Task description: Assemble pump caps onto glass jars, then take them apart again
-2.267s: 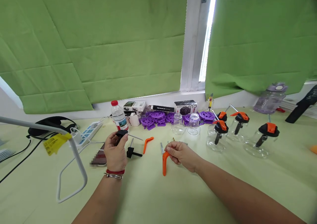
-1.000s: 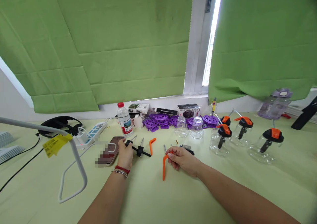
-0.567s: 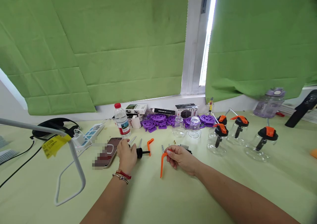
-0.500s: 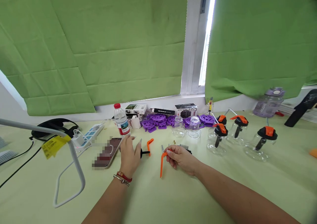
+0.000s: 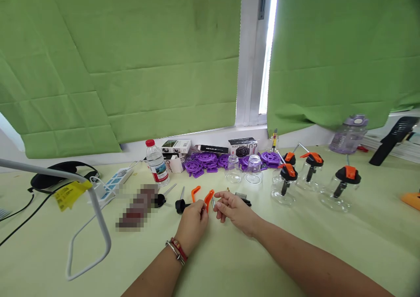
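My left hand is closed, its thumb and fingertips pinching an orange lever-shaped piece near the table's middle. Just right of it, my right hand has its thumb and forefinger apart with nothing between them. A thin metal tube shows between the two hands. Behind my left hand lie a second orange piece and a black cap with a metal tube. Another black cap with a tube sits farther left. Beyond my right hand is a metal spring, with black parts partly hidden.
Glass jars with black-and-orange tops stand at the right. Purple discs, upturned clear cups and boxes line the back. To the left are a water bottle, a blurred-out phone, a power strip and a grey metal frame.
My left hand has moved right, away from the black caps, and now grips the orange piece that my right hand held. My right hand has let go. The view has shifted slightly.
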Demonstrator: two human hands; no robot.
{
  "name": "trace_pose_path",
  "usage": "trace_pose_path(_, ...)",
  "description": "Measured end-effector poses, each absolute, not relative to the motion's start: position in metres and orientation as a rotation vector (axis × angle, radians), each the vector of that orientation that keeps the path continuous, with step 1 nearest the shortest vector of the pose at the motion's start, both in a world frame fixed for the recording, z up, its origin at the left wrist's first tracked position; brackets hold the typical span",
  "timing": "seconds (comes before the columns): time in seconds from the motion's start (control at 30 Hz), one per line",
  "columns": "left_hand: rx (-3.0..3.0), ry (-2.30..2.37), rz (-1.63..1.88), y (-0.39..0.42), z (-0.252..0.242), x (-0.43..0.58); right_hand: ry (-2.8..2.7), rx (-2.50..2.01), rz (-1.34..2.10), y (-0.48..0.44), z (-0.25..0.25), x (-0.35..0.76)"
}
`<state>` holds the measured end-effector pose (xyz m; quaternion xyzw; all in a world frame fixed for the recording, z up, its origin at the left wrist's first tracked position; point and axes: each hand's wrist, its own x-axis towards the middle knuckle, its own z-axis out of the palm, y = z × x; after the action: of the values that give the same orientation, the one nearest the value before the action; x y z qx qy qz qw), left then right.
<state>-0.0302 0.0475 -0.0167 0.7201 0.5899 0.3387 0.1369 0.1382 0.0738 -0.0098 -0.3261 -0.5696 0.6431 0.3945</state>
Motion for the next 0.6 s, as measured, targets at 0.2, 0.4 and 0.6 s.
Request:
trace_pose_path(0.2, 2.140, 2.018, 0.716, 0.057, -0.017, -0.032, -1.571, -0.834, 1.673, 0.072, -0.017, 0.137)
trace_pose_path(0.4, 2.200, 2.096, 0.566, 0.055, -0.016, -0.026, -1.601, -0.813, 1.673, 0.072, -0.020, 0.137)
trace_pose_path(0.6, 2.482, 2.008, 0.319, 0.045, -0.010, -0.020, -1.648, -0.826, 1.667, 0.073, -0.015, 0.138)
